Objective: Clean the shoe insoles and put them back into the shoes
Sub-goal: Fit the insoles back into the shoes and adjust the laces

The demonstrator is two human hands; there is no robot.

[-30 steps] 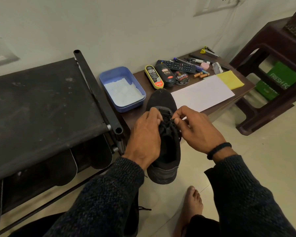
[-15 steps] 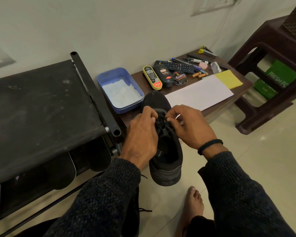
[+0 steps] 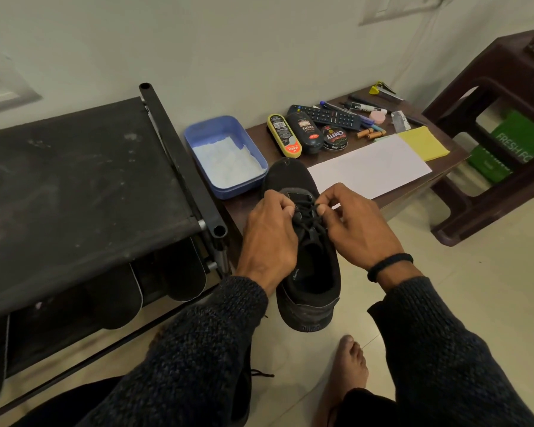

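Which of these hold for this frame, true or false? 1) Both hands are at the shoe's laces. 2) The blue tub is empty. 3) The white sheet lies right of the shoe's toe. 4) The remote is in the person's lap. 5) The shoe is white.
1) True: the left hand and right hand both pinch the laces of the shoe.
2) False: the blue tub holds something white, possibly tissue.
3) True: the white sheet lies on the low table, right of the toe.
4) False: the remote lies at the table's far side.
5) False: the shoe is black.
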